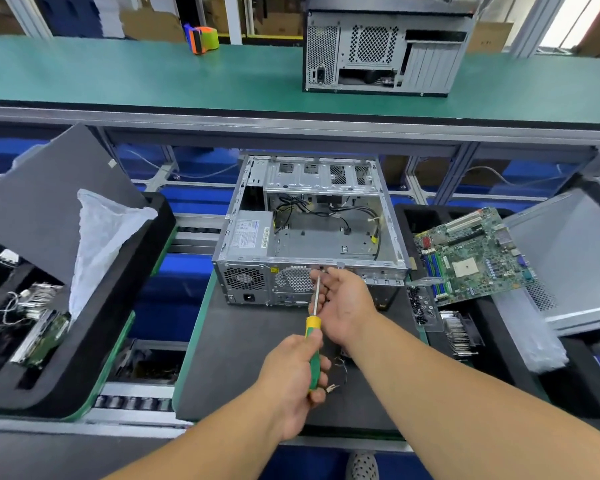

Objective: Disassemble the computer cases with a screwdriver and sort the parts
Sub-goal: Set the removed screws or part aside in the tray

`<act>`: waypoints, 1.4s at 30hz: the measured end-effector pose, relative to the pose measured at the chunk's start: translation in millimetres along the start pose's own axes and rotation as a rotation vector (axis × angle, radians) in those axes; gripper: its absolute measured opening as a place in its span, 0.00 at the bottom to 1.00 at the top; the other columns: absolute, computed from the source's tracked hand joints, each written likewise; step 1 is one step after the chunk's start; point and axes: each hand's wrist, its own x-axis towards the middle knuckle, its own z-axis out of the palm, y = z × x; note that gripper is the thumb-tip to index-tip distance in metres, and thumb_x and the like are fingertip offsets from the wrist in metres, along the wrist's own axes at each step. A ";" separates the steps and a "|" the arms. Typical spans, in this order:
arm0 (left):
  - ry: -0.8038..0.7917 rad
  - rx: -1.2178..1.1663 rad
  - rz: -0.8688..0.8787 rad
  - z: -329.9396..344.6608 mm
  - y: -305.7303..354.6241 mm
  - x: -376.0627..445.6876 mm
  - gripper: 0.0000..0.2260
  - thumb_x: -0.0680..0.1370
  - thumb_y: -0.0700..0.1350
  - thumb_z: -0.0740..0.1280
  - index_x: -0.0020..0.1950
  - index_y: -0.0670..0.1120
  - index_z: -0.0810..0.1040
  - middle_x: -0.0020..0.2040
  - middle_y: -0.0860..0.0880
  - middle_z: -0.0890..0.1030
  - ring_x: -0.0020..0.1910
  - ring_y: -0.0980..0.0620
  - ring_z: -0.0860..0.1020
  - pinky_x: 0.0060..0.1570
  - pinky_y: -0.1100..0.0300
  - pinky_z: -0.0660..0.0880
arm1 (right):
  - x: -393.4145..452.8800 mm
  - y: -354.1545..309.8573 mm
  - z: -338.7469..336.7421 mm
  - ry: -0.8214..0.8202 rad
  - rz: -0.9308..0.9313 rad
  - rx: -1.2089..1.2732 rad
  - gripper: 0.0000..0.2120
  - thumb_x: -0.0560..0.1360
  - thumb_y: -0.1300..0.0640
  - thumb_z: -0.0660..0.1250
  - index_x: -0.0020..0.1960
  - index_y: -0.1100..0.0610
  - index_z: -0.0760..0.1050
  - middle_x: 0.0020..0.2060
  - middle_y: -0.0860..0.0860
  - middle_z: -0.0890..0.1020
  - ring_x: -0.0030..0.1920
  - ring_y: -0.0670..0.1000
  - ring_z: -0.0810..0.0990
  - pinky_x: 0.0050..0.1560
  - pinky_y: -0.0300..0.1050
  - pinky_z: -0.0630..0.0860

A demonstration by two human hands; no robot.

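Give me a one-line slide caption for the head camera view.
Left hand grips a green-and-yellow screwdriver while the right hand steadies its shaft at the open grey metal computer case.

No text, brand or number can be read anywhere in the view. The power supply (pixel 248 233) inside the open computer case (pixel 309 230) carries a pale printed label (pixel 245 234) and a narrow strip like a barcode beside it, but the print is too small and blurred to make out. A small yellow sticker (pixel 274 269) on the rear panel of the case and the markings on the motherboard (pixel 471 258) are likewise illegible.
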 end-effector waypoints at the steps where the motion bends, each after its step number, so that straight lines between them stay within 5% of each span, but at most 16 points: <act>1: -0.002 0.001 0.003 0.7 2.3 0.3 0.11 0.84 0.52 0.66 0.54 0.44 0.76 0.37 0.46 0.77 0.29 0.53 0.70 0.24 0.61 0.63 | -1.0 -1.3 1.3 -0.003 0.001 0.017 0.17 0.80 0.53 0.62 0.45 0.62 0.84 0.32 0.50 0.73 0.26 0.46 0.65 0.30 0.41 0.63; 5: 0.001 0.001 0.009 4.8 10.3 3.5 0.10 0.84 0.51 0.66 0.53 0.44 0.75 0.35 0.47 0.76 0.28 0.53 0.69 0.23 0.62 0.62 | -3.3 -3.1 3.5 0.016 -0.018 0.029 0.17 0.81 0.56 0.62 0.40 0.62 0.84 0.32 0.50 0.74 0.23 0.45 0.66 0.25 0.38 0.63; 8: -0.002 -0.002 0.008 7.1 11.5 5.3 0.10 0.84 0.51 0.66 0.52 0.45 0.74 0.34 0.47 0.76 0.28 0.53 0.69 0.22 0.62 0.61 | -3.3 -2.6 5.0 0.033 -0.047 -0.009 0.18 0.80 0.56 0.62 0.38 0.61 0.85 0.34 0.50 0.75 0.28 0.46 0.67 0.31 0.39 0.65; 22: -0.003 0.006 0.006 3.4 7.9 1.1 0.10 0.84 0.52 0.67 0.50 0.45 0.74 0.35 0.46 0.76 0.29 0.52 0.69 0.23 0.61 0.60 | -6.0 -2.6 6.5 0.031 -0.030 -0.049 0.14 0.79 0.56 0.62 0.47 0.62 0.83 0.31 0.50 0.71 0.29 0.47 0.63 0.33 0.42 0.62; 42: 0.019 0.029 0.008 3.2 9.2 5.9 0.11 0.83 0.52 0.68 0.50 0.46 0.74 0.35 0.46 0.77 0.28 0.53 0.69 0.23 0.61 0.61 | -3.4 -1.4 6.9 0.039 -0.027 -0.012 0.14 0.78 0.56 0.62 0.45 0.63 0.83 0.29 0.50 0.72 0.28 0.46 0.64 0.31 0.41 0.63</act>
